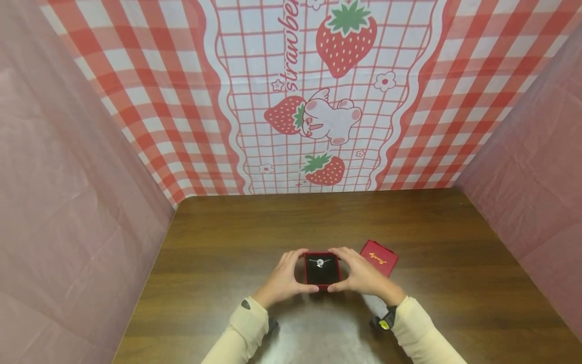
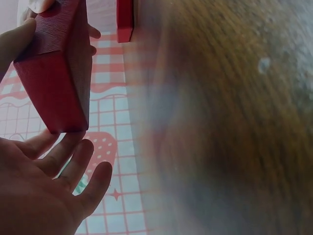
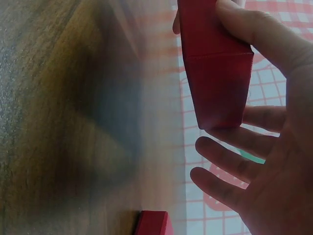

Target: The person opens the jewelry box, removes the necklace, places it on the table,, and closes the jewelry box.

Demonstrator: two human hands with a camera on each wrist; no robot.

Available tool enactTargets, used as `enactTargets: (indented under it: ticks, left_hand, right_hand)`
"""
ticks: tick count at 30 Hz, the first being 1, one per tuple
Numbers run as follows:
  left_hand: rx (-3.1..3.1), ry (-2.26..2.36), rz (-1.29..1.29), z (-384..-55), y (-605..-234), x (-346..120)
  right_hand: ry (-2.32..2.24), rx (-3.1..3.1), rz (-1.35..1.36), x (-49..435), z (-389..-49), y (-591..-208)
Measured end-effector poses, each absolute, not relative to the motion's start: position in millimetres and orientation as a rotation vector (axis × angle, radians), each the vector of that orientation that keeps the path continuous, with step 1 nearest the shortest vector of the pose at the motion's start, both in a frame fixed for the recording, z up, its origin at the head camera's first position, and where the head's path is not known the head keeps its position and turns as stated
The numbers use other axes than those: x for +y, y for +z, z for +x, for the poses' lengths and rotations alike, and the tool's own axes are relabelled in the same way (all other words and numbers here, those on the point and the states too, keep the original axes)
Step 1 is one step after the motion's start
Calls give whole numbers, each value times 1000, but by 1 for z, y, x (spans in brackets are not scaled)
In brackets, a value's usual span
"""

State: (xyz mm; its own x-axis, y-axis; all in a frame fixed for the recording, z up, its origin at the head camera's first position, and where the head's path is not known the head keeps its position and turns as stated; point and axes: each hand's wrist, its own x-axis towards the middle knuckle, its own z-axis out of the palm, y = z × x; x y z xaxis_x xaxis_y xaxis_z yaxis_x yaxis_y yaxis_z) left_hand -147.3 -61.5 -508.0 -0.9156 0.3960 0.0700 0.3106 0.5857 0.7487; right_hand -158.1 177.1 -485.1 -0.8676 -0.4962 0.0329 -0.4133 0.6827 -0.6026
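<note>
Both hands hold a small red jewelry box [image 1: 323, 277] between them, near the middle of the table. Its top is off, and a silver necklace [image 1: 320, 263] with a round pendant lies on the black insert inside. My left hand [image 1: 283, 278] grips the left side, thumb on the near edge and fingers at the far corner. From the right, my right hand [image 1: 365, 276] grips it in the same way. In both wrist views the red box [image 2: 54, 88] is raised above the tabletop. Behind the right hand rests a red lid [image 1: 380, 259] with gold lettering.
A brown wooden table [image 1: 218, 237] lies under the hands. At its back hangs a red checked strawberry cloth [image 1: 291, 151]; pink curtains [image 1: 82, 177] close off both sides. The dark wrist devices [image 1: 383, 322] sit low over the table.
</note>
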Motion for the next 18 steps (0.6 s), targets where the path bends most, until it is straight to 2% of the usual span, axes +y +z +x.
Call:
enactTargets:
  ticks: [18]
  left_hand:
    - [2719,1158,542,-147,-515,-58]
  right_hand:
    - [-890,2765,-740,176,-160,-498]
